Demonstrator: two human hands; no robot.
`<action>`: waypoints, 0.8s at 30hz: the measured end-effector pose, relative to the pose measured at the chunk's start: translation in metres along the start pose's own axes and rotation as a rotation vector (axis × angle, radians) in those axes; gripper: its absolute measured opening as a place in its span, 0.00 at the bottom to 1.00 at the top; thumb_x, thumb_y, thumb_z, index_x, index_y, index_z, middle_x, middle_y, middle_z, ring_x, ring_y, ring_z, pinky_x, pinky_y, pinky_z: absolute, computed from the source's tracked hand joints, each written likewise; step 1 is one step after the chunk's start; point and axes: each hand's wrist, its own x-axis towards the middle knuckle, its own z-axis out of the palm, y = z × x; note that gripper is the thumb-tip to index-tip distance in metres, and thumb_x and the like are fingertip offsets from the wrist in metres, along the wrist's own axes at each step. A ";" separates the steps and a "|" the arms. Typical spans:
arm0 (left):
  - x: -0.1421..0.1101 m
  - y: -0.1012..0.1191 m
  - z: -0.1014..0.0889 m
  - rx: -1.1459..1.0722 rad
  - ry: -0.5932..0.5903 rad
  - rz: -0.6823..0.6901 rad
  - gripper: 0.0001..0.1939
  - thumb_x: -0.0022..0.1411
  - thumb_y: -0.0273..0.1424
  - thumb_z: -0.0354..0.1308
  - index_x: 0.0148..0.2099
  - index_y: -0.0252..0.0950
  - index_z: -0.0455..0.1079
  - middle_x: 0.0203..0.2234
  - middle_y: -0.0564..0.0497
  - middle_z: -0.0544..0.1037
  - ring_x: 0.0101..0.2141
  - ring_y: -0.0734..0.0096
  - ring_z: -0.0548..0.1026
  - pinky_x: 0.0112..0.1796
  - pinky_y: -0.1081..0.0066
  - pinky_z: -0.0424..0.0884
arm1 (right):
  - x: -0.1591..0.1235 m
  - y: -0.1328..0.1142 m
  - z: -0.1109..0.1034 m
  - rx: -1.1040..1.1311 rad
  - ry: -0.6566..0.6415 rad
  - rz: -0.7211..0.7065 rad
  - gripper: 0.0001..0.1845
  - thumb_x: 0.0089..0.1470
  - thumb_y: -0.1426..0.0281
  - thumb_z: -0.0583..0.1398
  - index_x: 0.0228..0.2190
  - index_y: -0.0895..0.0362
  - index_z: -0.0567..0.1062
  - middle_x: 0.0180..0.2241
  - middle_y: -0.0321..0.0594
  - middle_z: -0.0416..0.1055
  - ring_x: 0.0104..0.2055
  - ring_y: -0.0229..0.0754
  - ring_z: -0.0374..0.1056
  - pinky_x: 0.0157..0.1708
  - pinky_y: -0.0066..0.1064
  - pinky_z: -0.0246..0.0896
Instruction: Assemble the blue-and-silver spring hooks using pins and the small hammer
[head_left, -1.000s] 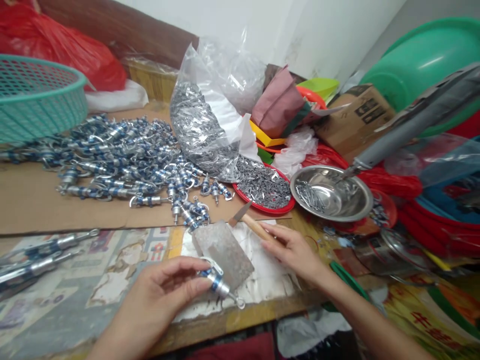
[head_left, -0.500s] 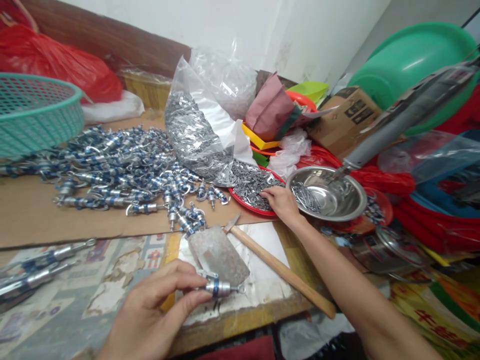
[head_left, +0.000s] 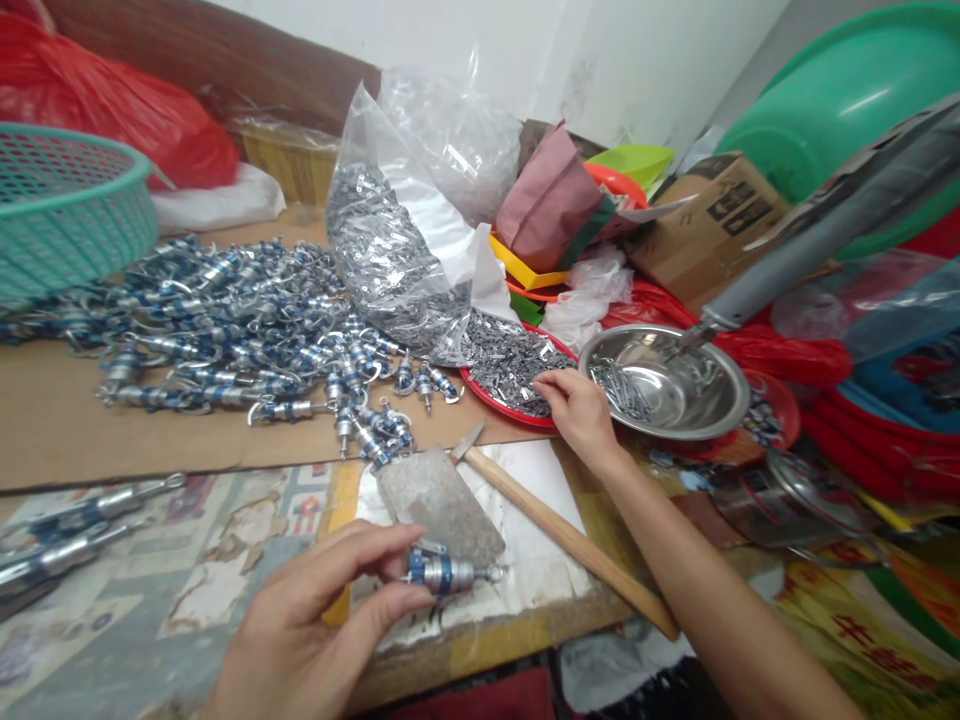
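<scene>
My left hand (head_left: 330, 610) pinches a silver-and-blue metal fitting (head_left: 447, 573) between thumb and fingers. A small ring at its tip points right. Just behind it, a flat grey metal block (head_left: 439, 505) rests on white paper. My right hand (head_left: 579, 412) is over the right edge of a red tray (head_left: 517, 418) heaped with small grey metal pieces (head_left: 506, 370). Its thumb and fingers are pressed together; what they hold, if anything, is hidden. A hammer (head_left: 570, 535) with a wooden handle lies between the block and my right forearm.
Many similar fittings (head_left: 232, 320) are piled on cardboard (head_left: 60, 430) at left, beside a green basket (head_left: 75, 220). A plastic bag (head_left: 397, 260) of metal pieces leans behind the tray. A steel bowl (head_left: 675, 390) stands at right, with a grey tool (head_left: 810, 235) slanting over it.
My right hand has drawn back slightly from the pile, its fingers closing together. My left hand still holds the fitting, now a little further right. The view has shifted slightly.
</scene>
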 end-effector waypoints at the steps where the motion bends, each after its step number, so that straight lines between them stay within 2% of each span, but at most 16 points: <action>1: 0.000 0.000 0.000 -0.012 0.002 -0.010 0.10 0.44 0.36 0.68 0.34 0.52 0.79 0.23 0.56 0.79 0.28 0.65 0.75 0.36 0.73 0.67 | -0.007 -0.012 -0.001 0.050 0.009 -0.004 0.07 0.52 0.74 0.58 0.28 0.57 0.78 0.31 0.43 0.75 0.35 0.44 0.69 0.40 0.37 0.63; 3: -0.001 0.001 0.001 -0.030 0.005 -0.017 0.12 0.44 0.37 0.68 0.36 0.52 0.79 0.21 0.57 0.78 0.26 0.67 0.74 0.35 0.73 0.66 | -0.026 -0.042 -0.003 0.164 -0.015 -0.022 0.06 0.51 0.74 0.59 0.27 0.56 0.78 0.29 0.40 0.75 0.34 0.41 0.70 0.37 0.33 0.65; 5: -0.002 0.002 0.003 -0.020 0.022 0.002 0.14 0.44 0.36 0.68 0.37 0.52 0.78 0.20 0.58 0.77 0.24 0.68 0.73 0.34 0.74 0.66 | -0.048 -0.075 -0.007 0.306 -0.100 -0.051 0.06 0.50 0.74 0.61 0.26 0.55 0.78 0.28 0.37 0.75 0.32 0.38 0.71 0.33 0.29 0.67; 6: -0.002 0.003 0.004 -0.014 0.033 0.017 0.15 0.44 0.35 0.68 0.38 0.53 0.78 0.20 0.58 0.77 0.24 0.69 0.73 0.34 0.74 0.66 | -0.059 -0.090 -0.008 0.462 -0.179 -0.064 0.05 0.49 0.75 0.62 0.26 0.55 0.79 0.28 0.37 0.76 0.31 0.38 0.72 0.33 0.29 0.67; 9: -0.003 0.004 0.005 -0.028 0.049 0.070 0.17 0.44 0.34 0.69 0.40 0.55 0.77 0.20 0.60 0.78 0.24 0.71 0.74 0.32 0.77 0.67 | -0.084 -0.120 -0.011 0.700 -0.287 -0.026 0.06 0.46 0.79 0.64 0.27 0.57 0.78 0.26 0.37 0.76 0.29 0.36 0.72 0.32 0.25 0.67; 14: -0.003 0.001 0.001 -0.035 0.033 0.227 0.17 0.46 0.33 0.68 0.41 0.56 0.77 0.22 0.59 0.81 0.24 0.70 0.76 0.30 0.78 0.70 | -0.099 -0.124 -0.009 0.802 -0.298 0.107 0.07 0.45 0.79 0.64 0.28 0.57 0.74 0.26 0.36 0.75 0.29 0.36 0.72 0.32 0.25 0.68; 19: 0.000 -0.001 -0.009 0.128 -0.148 0.509 0.18 0.52 0.23 0.63 0.44 0.48 0.76 0.32 0.56 0.83 0.31 0.73 0.80 0.32 0.82 0.72 | -0.105 -0.123 -0.003 0.994 -0.249 0.248 0.10 0.45 0.77 0.64 0.30 0.55 0.70 0.27 0.35 0.76 0.29 0.37 0.73 0.33 0.28 0.69; 24: -0.003 -0.002 -0.011 0.157 -0.122 0.575 0.18 0.54 0.22 0.62 0.45 0.48 0.73 0.30 0.58 0.80 0.30 0.78 0.78 0.31 0.86 0.72 | -0.112 -0.129 -0.001 1.051 -0.160 0.293 0.13 0.44 0.79 0.64 0.31 0.54 0.68 0.26 0.34 0.76 0.31 0.39 0.74 0.34 0.29 0.70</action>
